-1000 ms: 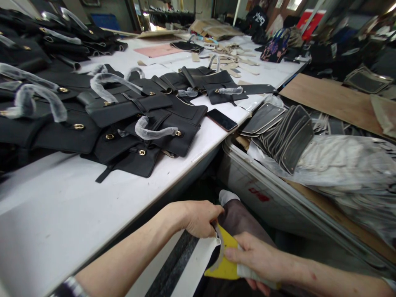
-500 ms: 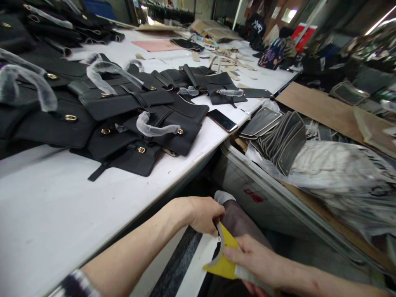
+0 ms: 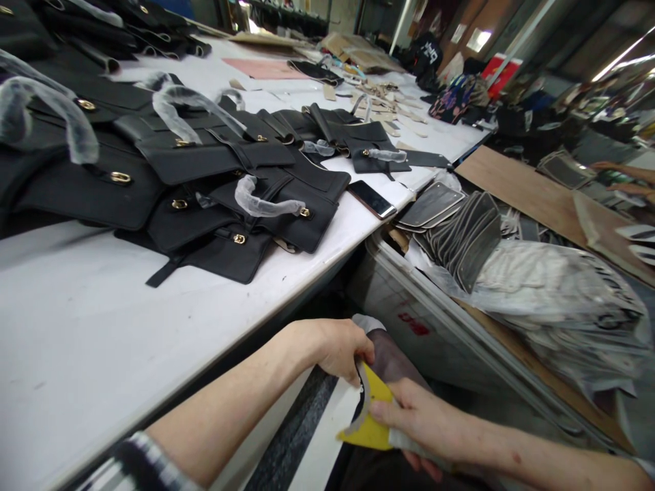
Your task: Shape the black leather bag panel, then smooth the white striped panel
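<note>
A yellow piece with a curved grey edge [image 3: 377, 402] is held low in front of me, above my lap. My right hand [image 3: 417, 417] grips its right side, thumb on top and fingers underneath. Closed at its upper end is my left hand [image 3: 342, 346], the fingertips pinching near the curved edge. A dark strip shows along the inside of that curve, partly hidden by the fingers. Something pale lies under my right hand, too blurred to name. Below the piece is a white surface with a dark band [image 3: 291, 433].
Black bag parts [image 3: 215, 184] with gold buckles and plastic-wrapped handles cover the white table [image 3: 102, 300]. A phone [image 3: 372, 199] lies near its edge. At right, a bin [image 3: 434, 314] carries stacked dark panels [image 3: 463, 235] and a plastic-wrapped bundle [image 3: 555, 279]. Another person's hand [image 3: 632, 179] shows far right.
The view has shifted slightly. Both hands keep their hold on the yellow piece, with little visible movement. Another person's hand has come into view at the right edge.
</note>
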Demonstrator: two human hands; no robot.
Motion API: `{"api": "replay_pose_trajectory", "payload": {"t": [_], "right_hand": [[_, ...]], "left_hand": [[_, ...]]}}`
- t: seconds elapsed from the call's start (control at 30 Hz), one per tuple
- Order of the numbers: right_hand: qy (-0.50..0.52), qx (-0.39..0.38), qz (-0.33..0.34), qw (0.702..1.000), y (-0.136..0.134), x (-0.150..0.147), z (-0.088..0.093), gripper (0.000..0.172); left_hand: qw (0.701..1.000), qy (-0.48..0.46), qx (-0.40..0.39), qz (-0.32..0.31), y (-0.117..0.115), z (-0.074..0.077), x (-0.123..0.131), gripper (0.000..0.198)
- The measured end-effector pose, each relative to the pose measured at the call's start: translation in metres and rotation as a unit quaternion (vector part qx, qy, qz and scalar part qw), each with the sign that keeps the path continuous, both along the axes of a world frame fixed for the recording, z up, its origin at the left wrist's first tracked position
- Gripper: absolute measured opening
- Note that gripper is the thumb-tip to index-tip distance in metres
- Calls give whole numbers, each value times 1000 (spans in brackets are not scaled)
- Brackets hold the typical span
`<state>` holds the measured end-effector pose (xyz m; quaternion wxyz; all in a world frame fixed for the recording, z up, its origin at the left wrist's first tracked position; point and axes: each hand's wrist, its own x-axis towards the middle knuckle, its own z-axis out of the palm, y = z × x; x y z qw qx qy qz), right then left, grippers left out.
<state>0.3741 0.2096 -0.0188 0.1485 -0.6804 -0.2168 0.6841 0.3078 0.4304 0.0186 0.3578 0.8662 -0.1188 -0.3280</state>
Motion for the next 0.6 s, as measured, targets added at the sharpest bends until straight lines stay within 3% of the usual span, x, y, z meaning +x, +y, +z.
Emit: {"api": "replay_pose_trajectory", "payload": {"t": [0.17,0.23,0.37,0.6], "right_hand": [[59,15,6,998,10,-1,-4,61],[71,15,0,997,13,-4,-6,65],[86,0,-15,996,16,-14,-3,71],[98,-5,-90,991,12,-36,-3,68]], "left_hand": [[997,-12,73,-1,8,1,-9,42],[994,-8,102,43,19,2,-19,54],[987,-25,66,142,34,3,-38,61],[973,-6,153,171,6,4,-33,70]]}}
